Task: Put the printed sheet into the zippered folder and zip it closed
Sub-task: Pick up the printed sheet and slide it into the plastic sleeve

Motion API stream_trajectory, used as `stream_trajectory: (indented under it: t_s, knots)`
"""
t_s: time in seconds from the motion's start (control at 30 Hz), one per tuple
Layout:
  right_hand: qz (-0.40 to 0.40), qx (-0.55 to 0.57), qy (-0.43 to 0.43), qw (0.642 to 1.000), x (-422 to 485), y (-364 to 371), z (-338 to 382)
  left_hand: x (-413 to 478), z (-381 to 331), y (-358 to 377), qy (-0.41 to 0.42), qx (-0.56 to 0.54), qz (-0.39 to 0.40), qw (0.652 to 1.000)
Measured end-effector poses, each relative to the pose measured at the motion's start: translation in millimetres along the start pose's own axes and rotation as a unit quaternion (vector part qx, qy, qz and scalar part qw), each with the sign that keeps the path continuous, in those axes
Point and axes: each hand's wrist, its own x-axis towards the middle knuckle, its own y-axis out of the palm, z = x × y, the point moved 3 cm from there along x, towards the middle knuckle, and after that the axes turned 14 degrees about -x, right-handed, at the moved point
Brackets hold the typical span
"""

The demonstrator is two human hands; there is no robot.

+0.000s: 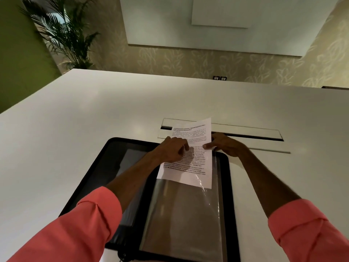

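A black zippered folder (224, 186) lies open on the white table (75, 129) in front of me, showing clear plastic sleeves (181, 214) on its right half. The printed sheet (192, 163) lies over the folder's far edge, its lower part seemingly inside the top of a clear sleeve and its upper part sticking out past the folder. My left hand (171, 150) presses on the sheet's left side with fingers curled. My right hand (224, 144) pinches the sheet's right edge at the folder's far right corner.
A long cable hatch (245, 132) is set into the table just beyond the folder. A potted palm (64, 35) stands at the back left by a green wall. A white board (207, 21) hangs on the patterned far wall.
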Motion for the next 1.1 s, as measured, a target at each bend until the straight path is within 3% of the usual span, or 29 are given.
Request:
stream_trajectory:
  t_s: [0.2, 0.27, 0.37, 0.53, 0.87, 1.1]
  knots:
    - [-0.208, 0.105, 0.035, 0.972, 5.8, 3.7, 14.9, 0.1, -5.8, 0.7, 0.008, -0.016, -0.001, 1.000]
    - [-0.237, 0.093, 0.036, 0.966, 7.1, 1.5, 15.6, -1.6, -5.8, -0.3, 0.009, -0.035, -0.006, 0.999]
    - [-0.212, 0.049, 0.015, 0.976, -0.2, -2.2, 13.8, -5.3, -6.3, -3.9, 0.010, -0.051, -0.019, 0.998]
    - [-0.096, -0.017, -0.001, 0.995, -12.4, 3.4, 3.7, -9.7, -7.5, -6.8, 0.002, -0.048, -0.036, 0.998]
    - [-0.230, -0.004, -0.027, 0.973, -15.8, 11.0, 26.0, -14.0, -9.9, -3.3, 0.011, -0.007, -0.074, 0.997]
    - [-0.186, -0.079, -0.031, 0.979, -21.6, 7.3, 23.8, -20.0, -4.8, -2.1, 0.040, -0.035, -0.086, 0.995]
